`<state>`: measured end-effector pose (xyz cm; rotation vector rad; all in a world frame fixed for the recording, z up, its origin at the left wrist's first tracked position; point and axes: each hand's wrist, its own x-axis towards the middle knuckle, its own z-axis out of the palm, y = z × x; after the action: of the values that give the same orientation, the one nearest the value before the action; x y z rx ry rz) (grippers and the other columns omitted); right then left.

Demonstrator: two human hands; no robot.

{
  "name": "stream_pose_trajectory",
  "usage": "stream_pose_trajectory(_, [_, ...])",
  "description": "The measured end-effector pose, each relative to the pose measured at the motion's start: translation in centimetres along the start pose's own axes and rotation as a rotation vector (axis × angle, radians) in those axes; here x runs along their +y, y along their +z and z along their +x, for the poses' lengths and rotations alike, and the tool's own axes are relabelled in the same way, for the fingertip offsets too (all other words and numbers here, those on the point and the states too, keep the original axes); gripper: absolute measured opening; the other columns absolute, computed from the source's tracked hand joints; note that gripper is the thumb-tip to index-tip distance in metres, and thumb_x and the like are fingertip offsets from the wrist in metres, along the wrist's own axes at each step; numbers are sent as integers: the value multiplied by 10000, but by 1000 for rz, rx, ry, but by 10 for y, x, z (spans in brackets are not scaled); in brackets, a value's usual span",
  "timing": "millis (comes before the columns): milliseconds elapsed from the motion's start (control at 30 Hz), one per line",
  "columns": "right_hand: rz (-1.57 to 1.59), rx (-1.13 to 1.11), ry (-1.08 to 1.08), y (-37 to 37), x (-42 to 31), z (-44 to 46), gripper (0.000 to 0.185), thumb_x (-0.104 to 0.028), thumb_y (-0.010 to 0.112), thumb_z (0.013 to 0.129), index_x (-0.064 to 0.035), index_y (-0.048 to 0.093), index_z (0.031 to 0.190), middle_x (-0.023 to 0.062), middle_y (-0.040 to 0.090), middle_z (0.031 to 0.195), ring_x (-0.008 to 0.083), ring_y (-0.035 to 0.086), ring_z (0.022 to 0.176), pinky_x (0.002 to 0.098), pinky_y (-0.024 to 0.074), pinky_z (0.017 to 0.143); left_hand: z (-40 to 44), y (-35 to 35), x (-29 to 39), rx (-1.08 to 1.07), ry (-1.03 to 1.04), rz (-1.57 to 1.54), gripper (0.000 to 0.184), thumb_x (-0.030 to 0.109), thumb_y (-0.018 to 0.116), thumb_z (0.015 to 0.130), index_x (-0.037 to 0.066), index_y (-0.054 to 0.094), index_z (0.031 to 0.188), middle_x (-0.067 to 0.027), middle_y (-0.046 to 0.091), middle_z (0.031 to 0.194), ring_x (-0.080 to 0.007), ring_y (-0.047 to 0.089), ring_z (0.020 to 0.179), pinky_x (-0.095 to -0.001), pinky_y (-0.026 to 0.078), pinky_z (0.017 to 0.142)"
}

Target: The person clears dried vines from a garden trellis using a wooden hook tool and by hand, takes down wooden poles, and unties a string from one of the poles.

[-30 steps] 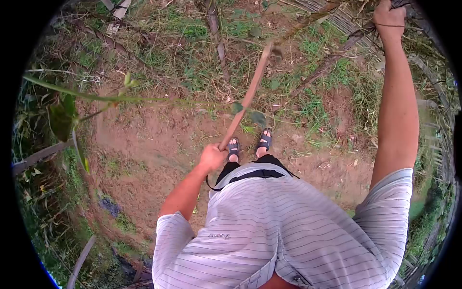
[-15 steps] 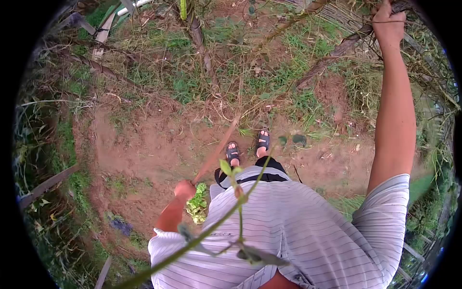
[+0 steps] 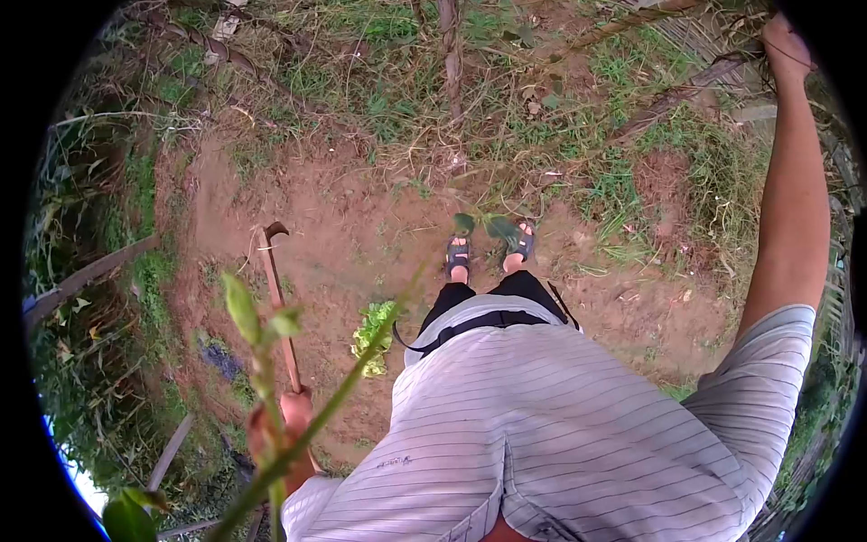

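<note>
My left hand [image 3: 296, 408] is closed round the lower end of a long wooden handle. At its far end is a short hooked blade, so it is a long-handled sickle [image 3: 280, 316], pointing up over bare soil. High at the right, my right hand [image 3: 786, 47] is wrapped round a woody vine stem [image 3: 713, 77], its fingers partly hidden at the edge of view. Close to the camera a blurred green shoot [image 3: 348, 388] crosses in front of my left forearm. A bunch of yellow-green leaves [image 3: 372, 339] lies on the ground between my left hand and my body.
Upright and slanting woody stems [image 3: 450, 54] rise from the grassy strip ahead. Wooden stakes [image 3: 90, 280] and dense foliage [image 3: 81, 217] line the left side. My sandalled feet [image 3: 459, 253] stand on reddish soil [image 3: 325, 208]. A dark purplish patch [image 3: 219, 359] lies at left.
The sickle has swung down and left with my left hand, and its hooked blade now shows clearly. My right hand keeps its grip and appears farther right as the view shifts.
</note>
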<state>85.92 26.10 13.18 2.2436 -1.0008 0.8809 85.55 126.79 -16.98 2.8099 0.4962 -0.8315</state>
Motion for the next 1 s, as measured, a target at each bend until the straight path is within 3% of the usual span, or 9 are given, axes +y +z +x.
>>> stream_pose_trajectory(67, [314,35,171,-6,-13,1,735,-269,527,953,177,149,1398,497,448,1199,572,539,1040,560,458,896,23,65,-12,-78,199,10,175,140,675,766,-17,629,706,-25,523,565,-121,485,537,-340,424,511])
stream_pose_trajectory(100, [621,76,345,-11,-17,3,726,-262,528,956,171,154,1402,499,447,1200,585,534,1037,566,450,898,15,79,27,-155,93,27,155,148,664,781,12,642,711,-33,548,579,-119,507,544,-333,427,513])
stream_pose_trajectory(200, [665,226,262,-11,-20,-3,692,-235,502,966,170,145,1399,507,449,1190,585,524,1067,573,443,895,-20,89,165,-386,234,44,271,270,655,835,35,694,964,-174,690,813,-262,677,747,-406,526,670])
stream_pose_trajectory(433, [665,132,342,-51,-17,-29,695,-249,479,983,161,120,1414,517,410,1229,567,525,1089,561,452,892,-61,106,399,-499,912,-61,378,240,655,825,45,639,1149,-190,672,848,-299,666,773,-389,517,715])
stream_pose_trajectory(533, [662,69,282,-59,-5,-38,757,-325,471,995,147,95,1452,514,403,1254,579,504,1121,508,446,942,-46,134,423,-731,1056,155,411,279,644,861,39,611,1193,-193,675,860,-327,662,743,-417,516,708])
stream_pose_trajectory(600, [597,258,351,-56,-7,-45,667,-423,485,976,92,374,1386,363,508,1294,462,490,1240,440,392,1041,-39,165,420,-661,1100,83,407,290,644,871,24,615,1178,-199,675,857,-338,662,735,-429,514,706])
stream_pose_trajectory(867, [607,278,298,-29,-3,-31,611,-395,513,964,115,446,1293,377,573,1162,476,548,1147,469,443,960,-68,233,515,-636,926,110,369,277,634,878,-24,641,1092,-265,671,947,-425,648,917,-491,507,795])
stream_pose_trajectory(967, [-37,256,-38,4,19,-25,586,-390,517,965,92,456,1292,374,578,1147,466,556,1139,473,448,945,-67,251,529,-547,1001,239,386,264,651,849,-28,641,1100,-262,673,970,-417,648,934,-486,516,830])
stream_pose_trajectory(1000, [294,256,156,-22,-2,-32,571,-387,510,969,82,461,1293,368,581,1143,463,560,1130,474,451,938,-66,251,529,-500,1020,352,384,253,657,837,-26,643,1101,-261,673,984,-410,650,943,-483,519,842])
